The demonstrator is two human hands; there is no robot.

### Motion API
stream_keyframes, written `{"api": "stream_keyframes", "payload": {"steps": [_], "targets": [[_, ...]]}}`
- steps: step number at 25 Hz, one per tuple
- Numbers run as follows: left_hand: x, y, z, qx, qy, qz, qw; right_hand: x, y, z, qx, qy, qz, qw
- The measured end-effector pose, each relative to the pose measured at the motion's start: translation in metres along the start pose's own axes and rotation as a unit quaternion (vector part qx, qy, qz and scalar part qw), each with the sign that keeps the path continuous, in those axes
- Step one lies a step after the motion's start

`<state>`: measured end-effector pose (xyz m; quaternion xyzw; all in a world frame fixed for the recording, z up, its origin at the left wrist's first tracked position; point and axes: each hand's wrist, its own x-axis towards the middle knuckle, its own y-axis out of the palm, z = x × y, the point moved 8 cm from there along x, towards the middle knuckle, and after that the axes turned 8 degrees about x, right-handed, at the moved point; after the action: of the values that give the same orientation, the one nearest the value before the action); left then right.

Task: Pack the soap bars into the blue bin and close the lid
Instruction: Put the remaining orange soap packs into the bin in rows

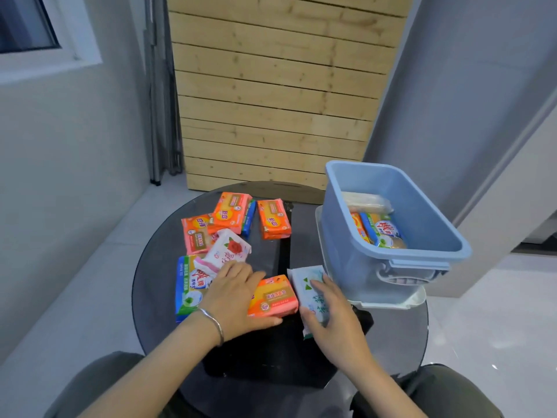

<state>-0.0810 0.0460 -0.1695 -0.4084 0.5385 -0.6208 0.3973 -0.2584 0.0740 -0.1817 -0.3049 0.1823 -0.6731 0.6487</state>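
A round dark glass table point(156, 285) stands on a pale tiled floor before a wall of wooden slats point(277, 92), with a window point(27, 22) far left. At the right, the blue bin point(428, 203) sits open on what appears to be its white lid point(407, 303), several wrapped soap bars point(378, 230) inside. More bars point(232, 212) lie scattered left of it. The left hand point(235, 297) lies flat, fingers spread, on an orange bar point(274, 295); the right hand point(334, 312), fingers loosely spread, presses a pale green-and-white bar point(307, 280) just beside the bin.
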Motion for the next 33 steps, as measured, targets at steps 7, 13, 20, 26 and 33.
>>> {"api": "stream_keyframes", "payload": {"steps": [7,13,20,26,33], "targets": [[0.029,-0.022,0.101,-0.156,-0.221,-0.038,0.962,0.029,0.050,0.042,-0.086,-0.094,0.307,0.943],[0.064,0.002,0.142,-0.268,-0.296,0.026,0.916,0.053,0.062,0.055,-0.134,-0.128,0.340,0.922],[0.099,0.014,0.140,-0.275,-0.291,0.094,0.912,0.057,0.030,0.062,0.002,-0.086,0.356,0.931],[0.112,0.010,0.140,-0.260,-0.317,0.075,0.909,0.062,0.019,0.068,0.103,-0.026,0.333,0.937],[0.097,-0.058,0.136,-0.593,-0.288,-0.075,0.748,0.092,-0.034,0.107,0.387,0.060,0.171,0.904]]}}
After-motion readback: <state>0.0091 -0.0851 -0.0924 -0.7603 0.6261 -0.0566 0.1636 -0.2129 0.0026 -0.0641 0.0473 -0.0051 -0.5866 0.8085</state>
